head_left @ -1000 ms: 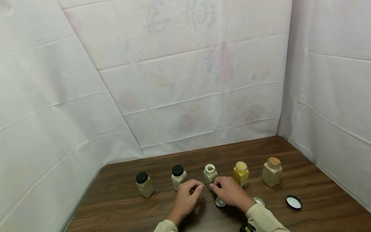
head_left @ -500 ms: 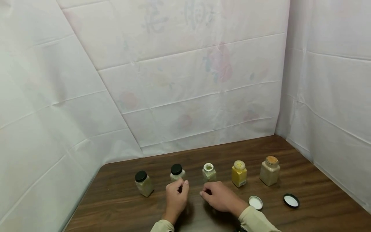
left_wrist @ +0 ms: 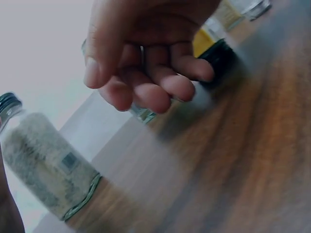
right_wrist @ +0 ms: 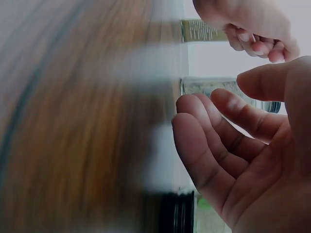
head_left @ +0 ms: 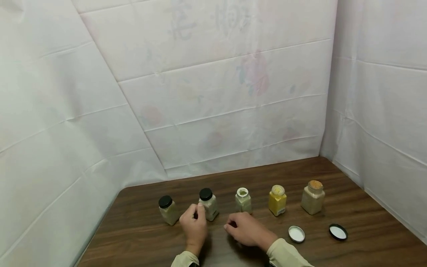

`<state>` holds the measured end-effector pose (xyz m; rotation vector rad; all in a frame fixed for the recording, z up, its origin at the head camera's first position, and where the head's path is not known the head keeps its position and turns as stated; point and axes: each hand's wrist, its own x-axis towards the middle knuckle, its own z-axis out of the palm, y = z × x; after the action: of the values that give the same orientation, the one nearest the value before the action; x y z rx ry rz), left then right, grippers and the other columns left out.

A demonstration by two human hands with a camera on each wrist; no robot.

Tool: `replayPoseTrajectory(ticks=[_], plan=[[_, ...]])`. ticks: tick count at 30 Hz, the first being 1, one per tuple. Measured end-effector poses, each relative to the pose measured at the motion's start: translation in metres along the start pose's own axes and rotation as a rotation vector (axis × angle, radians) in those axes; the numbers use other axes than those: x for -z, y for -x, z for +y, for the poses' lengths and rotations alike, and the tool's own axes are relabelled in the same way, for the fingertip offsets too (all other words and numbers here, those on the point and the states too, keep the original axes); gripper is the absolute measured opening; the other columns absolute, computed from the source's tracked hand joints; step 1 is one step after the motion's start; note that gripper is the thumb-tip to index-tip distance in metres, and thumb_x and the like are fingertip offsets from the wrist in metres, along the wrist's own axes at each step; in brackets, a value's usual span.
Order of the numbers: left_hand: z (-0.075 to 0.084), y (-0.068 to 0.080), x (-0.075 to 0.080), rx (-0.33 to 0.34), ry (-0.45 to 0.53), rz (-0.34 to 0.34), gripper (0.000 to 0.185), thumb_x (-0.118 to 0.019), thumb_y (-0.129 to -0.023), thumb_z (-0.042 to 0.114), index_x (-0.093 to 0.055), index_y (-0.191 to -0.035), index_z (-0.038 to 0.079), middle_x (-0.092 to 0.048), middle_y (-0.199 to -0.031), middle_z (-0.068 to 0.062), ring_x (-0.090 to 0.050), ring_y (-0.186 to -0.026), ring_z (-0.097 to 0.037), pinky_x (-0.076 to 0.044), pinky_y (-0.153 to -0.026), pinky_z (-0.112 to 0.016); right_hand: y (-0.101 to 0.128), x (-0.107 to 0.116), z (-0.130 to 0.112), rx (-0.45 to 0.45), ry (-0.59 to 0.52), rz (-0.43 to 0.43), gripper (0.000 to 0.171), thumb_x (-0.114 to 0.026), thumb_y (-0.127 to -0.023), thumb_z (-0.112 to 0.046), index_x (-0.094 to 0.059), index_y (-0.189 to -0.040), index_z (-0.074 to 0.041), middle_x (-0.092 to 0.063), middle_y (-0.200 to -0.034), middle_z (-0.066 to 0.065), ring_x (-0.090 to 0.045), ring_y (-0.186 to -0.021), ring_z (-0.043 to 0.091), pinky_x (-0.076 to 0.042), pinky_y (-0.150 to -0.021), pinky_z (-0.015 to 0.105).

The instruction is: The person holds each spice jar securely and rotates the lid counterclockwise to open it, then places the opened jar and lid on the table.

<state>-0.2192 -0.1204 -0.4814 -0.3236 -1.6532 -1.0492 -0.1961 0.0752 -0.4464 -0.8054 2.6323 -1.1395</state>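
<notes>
Left hand (head_left: 194,226) curls loosely, empty, against the capped jar (head_left: 208,204) at lower centre; right hand (head_left: 245,229) hovers half-open near the uncapped jar (head_left: 243,200). Next, likely: grip and twist.

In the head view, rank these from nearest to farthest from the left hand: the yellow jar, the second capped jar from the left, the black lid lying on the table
From the left hand:
1. Second capped jar, right at its fingers.
2. Yellow jar, right of middle in the row.
3. Black lid, far right, lying alone.
</notes>
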Motion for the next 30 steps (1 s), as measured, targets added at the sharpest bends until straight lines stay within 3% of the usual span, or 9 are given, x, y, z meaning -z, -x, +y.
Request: replayPoseTrajectory(ticks=[5,10,15,20,25,30], plan=[[-0.006,-0.003,0.006,0.119,-0.021,0.04,0.043,-0.065,-0.088,-0.008,-0.048,-0.057,0.018,-0.04,-0.052,0.011,-0.036,-0.046,-0.001,-0.031,-0.043,-0.019,-0.01,-0.008,-0.004,-0.021,0.005,-0.003,0.018,-0.06,-0.1,-0.03,-0.064,-0.084,-0.024,-0.057,-0.071,-0.011,-0.052,-0.061,0.006,-0.044,-0.06,0.028],[-0.009,-0.003,0.009,0.245,-0.037,0.019,0.036,-0.061,-0.096,0.0,-0.058,-0.062,0.009,-0.042,-0.05,0.01,-0.038,-0.044,-0.005,-0.032,-0.043,-0.022,-0.021,-0.01,-0.007,-0.018,-0.009,0.005,0.016,-0.06,-0.101,-0.028,-0.068,-0.089,-0.019,-0.058,-0.075,-0.011,-0.053,-0.063,0.006,-0.045,-0.061,0.03],[-0.011,-0.005,0.01,0.315,-0.023,0.016,0.033,-0.059,-0.099,0.005,-0.062,-0.066,0.003,-0.053,-0.054,0.006,-0.048,-0.047,-0.009,-0.039,-0.046,-0.022,-0.031,-0.015,-0.01,-0.03,0.013,0.024,0.017,-0.061,-0.1,-0.029,-0.067,-0.087,-0.02,-0.057,-0.074,-0.012,-0.053,-0.063,0.006,-0.044,-0.061,0.03],[-0.012,-0.005,0.009,0.355,-0.014,0.021,0.033,-0.059,-0.1,0.006,-0.063,-0.068,0.004,-0.058,-0.058,0.005,-0.055,-0.052,-0.011,-0.043,-0.05,-0.022,-0.041,-0.02,-0.009,-0.087,0.004,0.014,0.02,-0.061,-0.1,-0.031,-0.063,-0.083,-0.021,-0.057,-0.071,-0.008,-0.053,-0.06,0.01,-0.043,-0.057,0.032],[-0.01,-0.007,0.007,0.38,-0.012,0.028,0.031,-0.059,-0.1,0.004,-0.064,-0.069,0.003,-0.058,-0.059,0.003,-0.055,-0.052,-0.01,-0.044,-0.049,-0.021,-0.049,-0.019,-0.01,-0.16,-0.032,-0.005,0.016,-0.062,-0.099,-0.031,-0.066,-0.09,-0.018,-0.06,-0.078,-0.006,-0.056,-0.067,0.013,-0.046,-0.061,0.036],[-0.001,-0.012,0.006,0.418,0.027,0.035,0.029,-0.056,-0.1,-0.001,-0.062,-0.072,-0.004,-0.06,-0.061,-0.011,-0.057,-0.05,-0.021,-0.046,-0.048,-0.02,-0.055,-0.02,-0.012,-0.16,-0.015,0.028,0.019,-0.065,-0.097,-0.03,-0.065,-0.084,-0.016,-0.058,-0.073,-0.006,-0.053,-0.062,0.011,-0.045,-0.059,0.034]])
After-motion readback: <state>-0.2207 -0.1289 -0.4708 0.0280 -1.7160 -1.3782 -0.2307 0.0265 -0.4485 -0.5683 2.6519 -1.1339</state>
